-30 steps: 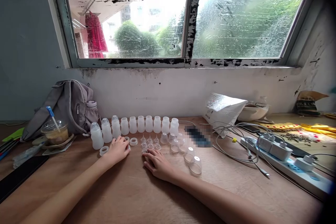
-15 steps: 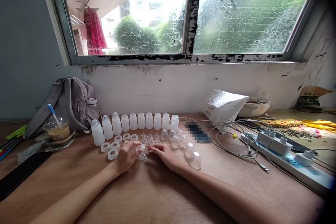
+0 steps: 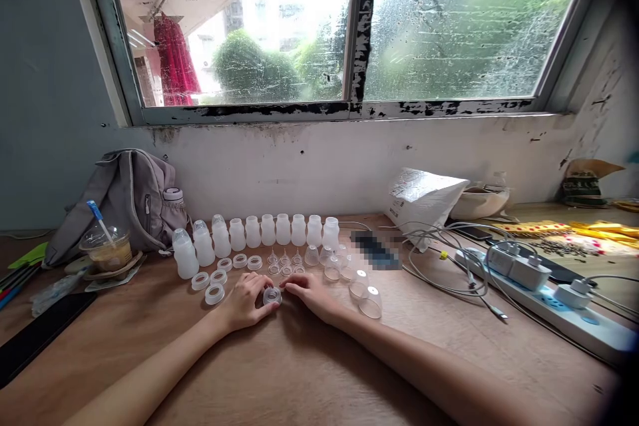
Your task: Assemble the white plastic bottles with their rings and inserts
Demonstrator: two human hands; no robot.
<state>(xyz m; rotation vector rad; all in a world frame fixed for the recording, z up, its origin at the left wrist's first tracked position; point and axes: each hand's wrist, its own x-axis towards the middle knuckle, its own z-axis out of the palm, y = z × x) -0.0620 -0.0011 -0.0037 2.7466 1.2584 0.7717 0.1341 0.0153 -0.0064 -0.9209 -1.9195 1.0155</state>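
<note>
My left hand (image 3: 249, 301) is closed on a translucent bottle collar ring (image 3: 272, 297), thumb in front and fingers behind. The ring sits low over the table, around what looks like a clear silicone nipple. Close to its right side, my right hand (image 3: 308, 293) rests with loosely bent fingers; nothing shows in them, and whether the fingertips touch the ring is unclear. More collar rings (image 3: 214, 293) lie left of my left hand. Several clear nipples (image 3: 284, 261) stand just behind both hands. Clear dome caps (image 3: 370, 303) are spread to the right.
Frosted baby bottles (image 3: 267, 230) stand in a curved row behind the parts, the leftmost ones capped. A backpack (image 3: 132, 200) and drink cup (image 3: 107, 247) are at left. Right lie a blurred dark object (image 3: 374, 251), cables (image 3: 424, 266), a white bag (image 3: 424, 200) and a power strip (image 3: 554, 306).
My left hand has lowered the collar ring toward me, onto the spot where a clear nipple lay on the table. The right hand has barely moved. The view shifted slightly.
</note>
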